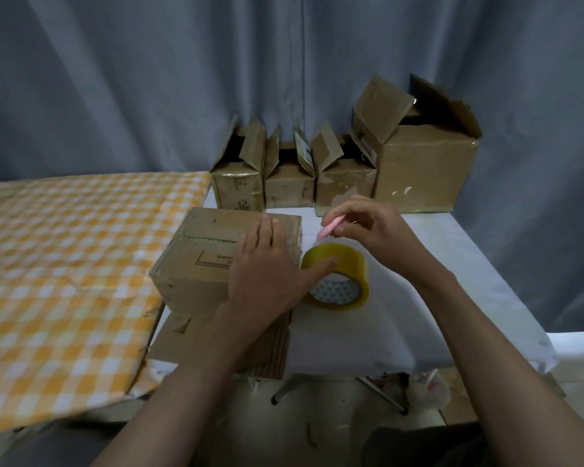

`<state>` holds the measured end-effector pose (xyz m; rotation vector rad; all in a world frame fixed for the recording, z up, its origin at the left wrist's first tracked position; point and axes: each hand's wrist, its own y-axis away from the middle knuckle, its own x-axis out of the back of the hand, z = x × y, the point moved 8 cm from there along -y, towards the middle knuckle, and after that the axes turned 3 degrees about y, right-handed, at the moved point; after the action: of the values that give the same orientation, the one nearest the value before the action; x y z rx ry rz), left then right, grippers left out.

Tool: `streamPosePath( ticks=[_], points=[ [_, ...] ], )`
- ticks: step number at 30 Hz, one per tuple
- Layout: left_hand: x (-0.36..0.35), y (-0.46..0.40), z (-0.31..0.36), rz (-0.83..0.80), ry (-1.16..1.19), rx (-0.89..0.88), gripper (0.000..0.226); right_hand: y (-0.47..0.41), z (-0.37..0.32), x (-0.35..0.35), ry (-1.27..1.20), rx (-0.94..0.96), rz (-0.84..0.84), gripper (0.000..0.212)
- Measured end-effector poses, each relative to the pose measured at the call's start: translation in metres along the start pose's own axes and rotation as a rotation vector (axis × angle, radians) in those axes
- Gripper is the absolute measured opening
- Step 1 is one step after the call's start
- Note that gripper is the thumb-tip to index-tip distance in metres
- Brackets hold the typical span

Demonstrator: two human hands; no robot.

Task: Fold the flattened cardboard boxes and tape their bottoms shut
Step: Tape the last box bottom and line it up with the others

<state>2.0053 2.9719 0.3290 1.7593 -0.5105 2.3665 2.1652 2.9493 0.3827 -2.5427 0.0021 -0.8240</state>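
Left hand [267, 264] flat on corrugated box [216, 261]; right hand [368, 227] pinches pink cutter [329, 229].

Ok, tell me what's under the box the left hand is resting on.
The box sits on flattened cardboard that sticks out toward the person; how many sheets are stacked, the box and left hand hide.

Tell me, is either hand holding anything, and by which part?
The right hand pinches a pink cutter by its upper handle. The left hand holds nothing, resting flat on the box.
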Motion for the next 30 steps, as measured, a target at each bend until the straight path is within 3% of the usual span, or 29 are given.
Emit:
streamPosePath(
  ticks=[4,12,16,20,25,30],
  points=[
    [0.001,0.001,0.001,0.01,-0.003,-0.012,0.126,-0.007,0.003,-0.012,0.101,0.088,-0.015,0.032],
    [0.0,0.001,0.001,0.042,-0.012,-0.04,0.126,-0.013,0.003,-0.017,0.177,0.159,0.008,0.024],
    [0.0,0.0,0.001,0.06,-0.036,-0.048,0.125,-0.014,0.007,-0.022,0.253,0.162,0.011,0.032],
    [-0.001,0.0,-0.001,0.047,-0.008,-0.036,0.129,-0.017,0.045,0.008,0.349,-0.131,0.168,0.031],
    [0.0,0.0,-0.001,0.041,-0.022,-0.032,0.131,0.015,0.107,0.003,0.266,-0.569,0.03,0.024],
    [-0.001,0.002,-0.001,0.055,-0.032,-0.04,0.13,0.025,0.097,0.001,0.118,-0.66,-0.036,0.02]
  ],
)
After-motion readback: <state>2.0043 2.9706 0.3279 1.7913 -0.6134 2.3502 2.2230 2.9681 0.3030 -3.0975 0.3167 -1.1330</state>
